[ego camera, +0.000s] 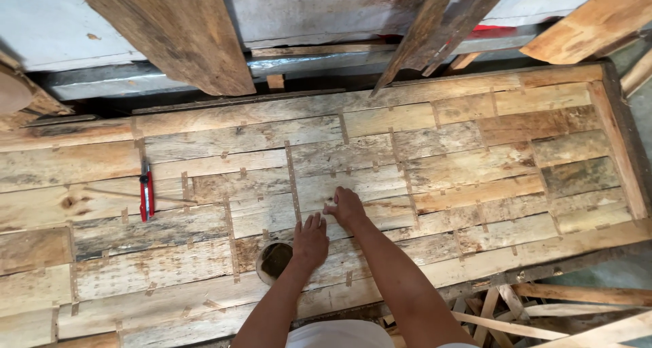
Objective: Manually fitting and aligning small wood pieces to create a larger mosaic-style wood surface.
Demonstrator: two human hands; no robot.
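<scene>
A large wooden panel [475, 165] made of many joined planks lies flat before me. My left hand [310, 238] rests palm down on it, fingers stretched forward, just right of a round can [274, 261] with dark contents. My right hand [348, 207] presses on the planks a little further out, fingers curled at a seam; nothing shows in it. The two hands nearly touch near the panel's middle.
A red-handled tool [146, 193] lies on the panel at the left beside a thin stick [136, 195]. Rough planks [183, 29] lean against the wall at the back. Loose wood strips [543, 314] pile on the floor at the lower right.
</scene>
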